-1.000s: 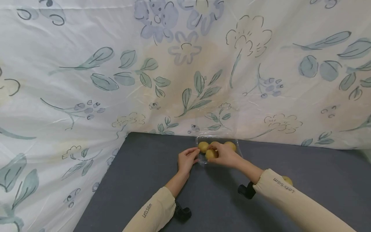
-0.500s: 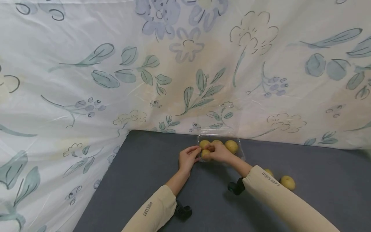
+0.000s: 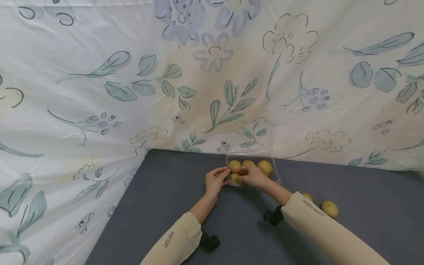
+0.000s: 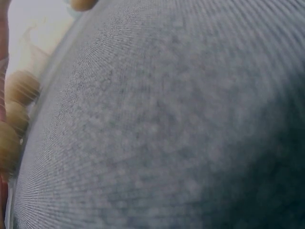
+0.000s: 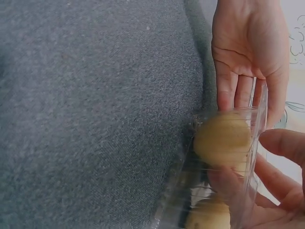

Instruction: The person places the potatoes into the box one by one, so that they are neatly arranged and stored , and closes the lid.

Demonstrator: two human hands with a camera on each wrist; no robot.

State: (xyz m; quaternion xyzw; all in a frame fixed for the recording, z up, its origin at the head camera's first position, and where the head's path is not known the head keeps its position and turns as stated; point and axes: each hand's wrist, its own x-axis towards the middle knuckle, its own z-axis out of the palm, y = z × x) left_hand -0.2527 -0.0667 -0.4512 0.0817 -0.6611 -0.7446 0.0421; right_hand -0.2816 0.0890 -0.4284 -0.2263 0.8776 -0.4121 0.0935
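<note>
A clear plastic clamshell box (image 3: pixel 277 173) stands at the table's back edge, lid raised. Several round yellow fruits (image 3: pixel 265 168) sit inside; their exact kind is unclear. My left hand (image 3: pixel 214 181) holds the box's left side between thumb and fingers. Over the front row is my right hand (image 3: pixel 254 176), beside the front-left fruit (image 3: pixel 235 179). In the right wrist view its thumb and fingers are spread apart, one fingertip near or against the fruit (image 5: pixel 223 138), seen through the plastic. The left wrist view catches only some fruits (image 4: pixel 21 88) at its left edge.
Two more yellow fruits lie on the dark grey table to the right: one whole (image 3: pixel 329 209), the other (image 3: pixel 307 197) partly behind the right sleeve (image 3: pixel 318 217). A floral curtain (image 3: pixel 185 110) hangs close behind the box and along the left. Black wrist cameras (image 3: pixel 209 241) hang under both wrists.
My right hand carried a fruit leftward into the box's front-left spot, then loosened its fingers and shifted slightly right. The left hand keeps its hold on the box.
</note>
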